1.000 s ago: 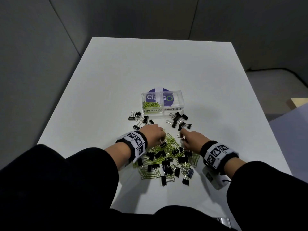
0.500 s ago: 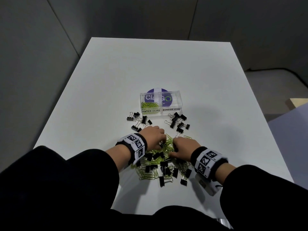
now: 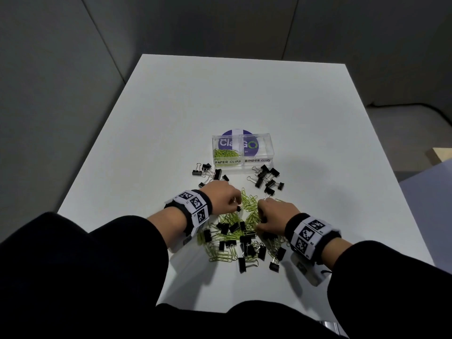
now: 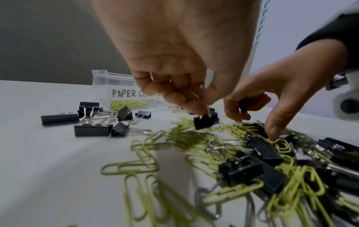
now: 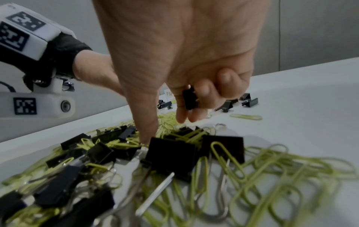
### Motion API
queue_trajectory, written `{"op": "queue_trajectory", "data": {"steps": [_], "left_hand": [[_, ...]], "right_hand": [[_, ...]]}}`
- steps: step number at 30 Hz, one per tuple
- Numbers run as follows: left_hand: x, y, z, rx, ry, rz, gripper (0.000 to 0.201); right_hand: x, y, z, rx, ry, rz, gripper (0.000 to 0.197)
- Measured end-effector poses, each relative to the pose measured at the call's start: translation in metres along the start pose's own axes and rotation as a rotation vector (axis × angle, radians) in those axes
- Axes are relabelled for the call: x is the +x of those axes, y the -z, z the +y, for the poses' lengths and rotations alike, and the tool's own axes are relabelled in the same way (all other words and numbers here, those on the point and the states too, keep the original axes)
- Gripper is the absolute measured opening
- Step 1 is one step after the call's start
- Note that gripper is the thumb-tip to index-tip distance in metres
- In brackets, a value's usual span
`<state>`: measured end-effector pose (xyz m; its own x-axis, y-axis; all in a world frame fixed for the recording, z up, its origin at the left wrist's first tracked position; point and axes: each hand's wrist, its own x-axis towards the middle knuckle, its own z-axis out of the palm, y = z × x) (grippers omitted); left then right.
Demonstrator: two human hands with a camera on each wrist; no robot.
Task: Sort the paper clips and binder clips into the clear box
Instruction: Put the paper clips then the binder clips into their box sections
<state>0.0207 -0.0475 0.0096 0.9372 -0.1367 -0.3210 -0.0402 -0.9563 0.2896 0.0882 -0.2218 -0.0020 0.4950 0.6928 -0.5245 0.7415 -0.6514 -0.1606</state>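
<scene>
The clear box (image 3: pixel 259 139) stands mid-table, green paper clips (image 3: pixel 226 153) in its left "PAPER CLIPS" half; its "BINDER CLIPS" half looks empty. A mixed pile (image 3: pixel 234 234) of green paper clips and black binder clips lies in front of me. My left hand (image 3: pixel 231 203) hovers over the pile's far left side and pinches a black binder clip (image 4: pixel 204 123) by its wire handles. My right hand (image 3: pixel 265 216) is on the pile's right side. It keeps another black binder clip (image 5: pixel 189 99) tucked under curled fingers while its thumb (image 5: pixel 144 135) touches the pile.
Two loose groups of black binder clips lie just before the box, one on the left (image 3: pixel 208 171) and one on the right (image 3: pixel 266 178). The white table (image 3: pixel 220 94) stretches far behind the box, with grey walls around it.
My right hand has come back and a little left from the right binder clip group down onto the mixed pile. The left hand has stayed over the pile's left side.
</scene>
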Motion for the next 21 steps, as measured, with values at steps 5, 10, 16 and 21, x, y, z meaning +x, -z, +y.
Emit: {"op": "queue_trajectory", "data": {"steps": [5,10,16,21], "left_hand": [[-0.001,-0.003,-0.002,-0.005,-0.007,-0.045,0.027],[-0.003,-0.004,0.002,-0.034,-0.017,0.017,0.025],[-0.001,0.001,-0.001,-0.062,0.068,-0.014,0.024],[-0.002,0.008,-0.013,-0.104,0.077,-0.015,0.026]], "right_hand": [[-0.001,0.004,0.003,-0.057,-0.029,-0.047,0.034],[-0.003,0.005,0.0,-0.048,-0.028,-0.03,0.029],[-0.004,0.025,0.002,-0.045,-0.009,-0.037,0.032],[-0.001,0.043,0.009,-0.058,0.093,-0.006,0.029]]}}
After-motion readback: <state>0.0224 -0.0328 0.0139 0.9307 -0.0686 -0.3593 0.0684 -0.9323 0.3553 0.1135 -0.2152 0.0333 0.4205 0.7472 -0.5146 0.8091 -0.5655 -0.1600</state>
